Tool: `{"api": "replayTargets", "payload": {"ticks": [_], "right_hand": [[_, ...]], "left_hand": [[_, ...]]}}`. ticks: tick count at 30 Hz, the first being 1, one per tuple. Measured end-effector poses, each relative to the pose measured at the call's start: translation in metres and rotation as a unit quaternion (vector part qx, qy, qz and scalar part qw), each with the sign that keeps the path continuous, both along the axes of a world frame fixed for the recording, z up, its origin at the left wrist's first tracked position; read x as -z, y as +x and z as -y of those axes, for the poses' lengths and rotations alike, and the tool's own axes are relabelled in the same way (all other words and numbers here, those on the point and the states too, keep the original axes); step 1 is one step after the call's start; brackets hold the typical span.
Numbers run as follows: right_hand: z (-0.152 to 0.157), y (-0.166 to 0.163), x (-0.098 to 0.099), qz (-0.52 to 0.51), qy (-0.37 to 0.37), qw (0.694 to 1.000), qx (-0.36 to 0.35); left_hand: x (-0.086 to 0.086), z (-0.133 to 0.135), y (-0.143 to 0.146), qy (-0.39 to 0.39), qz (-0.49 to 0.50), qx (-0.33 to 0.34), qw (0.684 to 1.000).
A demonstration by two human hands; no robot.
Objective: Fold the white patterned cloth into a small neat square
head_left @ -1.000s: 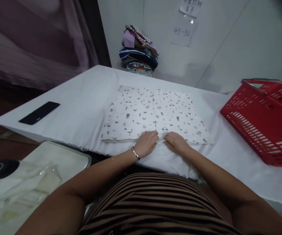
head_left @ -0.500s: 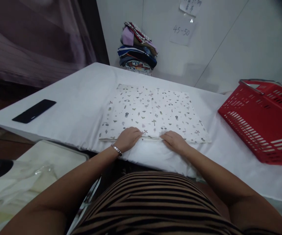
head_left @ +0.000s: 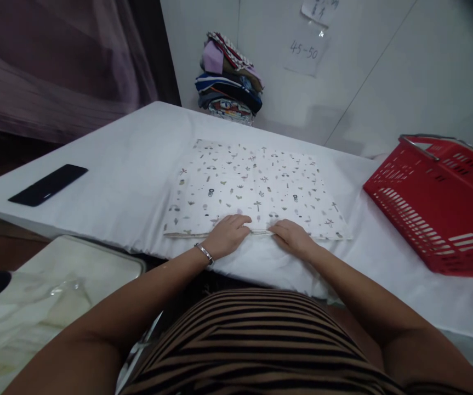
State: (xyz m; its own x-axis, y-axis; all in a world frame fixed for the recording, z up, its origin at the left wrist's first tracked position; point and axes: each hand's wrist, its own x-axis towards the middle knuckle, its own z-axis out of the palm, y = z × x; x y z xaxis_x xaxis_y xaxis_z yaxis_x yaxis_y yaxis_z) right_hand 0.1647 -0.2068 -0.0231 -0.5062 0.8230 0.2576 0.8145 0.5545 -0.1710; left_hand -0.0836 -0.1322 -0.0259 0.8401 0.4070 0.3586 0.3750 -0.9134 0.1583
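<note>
A white cloth with a small printed pattern (head_left: 256, 186) lies folded flat on the white-covered table (head_left: 129, 175). My left hand (head_left: 228, 235), with a bracelet at the wrist, rests on the cloth's near edge, fingers curled over the hem. My right hand (head_left: 291, 237) sits just to its right on the same edge, fingers pinched on the hem. The two hands are a short gap apart.
A red plastic basket (head_left: 437, 203) stands at the right of the table. A black phone (head_left: 47, 185) lies near the left edge. A stack of folded clothes (head_left: 230, 82) sits at the back against the wall. A pale tray-like surface (head_left: 55, 285) is below left.
My left hand slid left along the cloth's near edge, then came back partway toward the right hand. My right hand has stayed in place.
</note>
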Motion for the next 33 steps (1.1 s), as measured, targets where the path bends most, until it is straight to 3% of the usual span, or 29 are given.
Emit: {"api": "replayTargets", "payload": {"ticks": [6, 14, 33], "right_hand": [[0.000, 0.000, 0.002, 0.002, 0.000, 1.000, 0.008], [0.001, 0.000, 0.003, -0.001, 0.013, 1.000, 0.010], [0.001, 0.001, 0.005, 0.010, 0.021, 1.000, 0.013]], "left_hand": [[-0.001, -0.001, 0.010, -0.008, -0.032, -0.020, 0.999], [0.003, 0.000, 0.010, -0.004, -0.028, 0.022, 0.999], [0.010, 0.003, 0.014, 0.097, -0.027, 0.000, 0.995]]}}
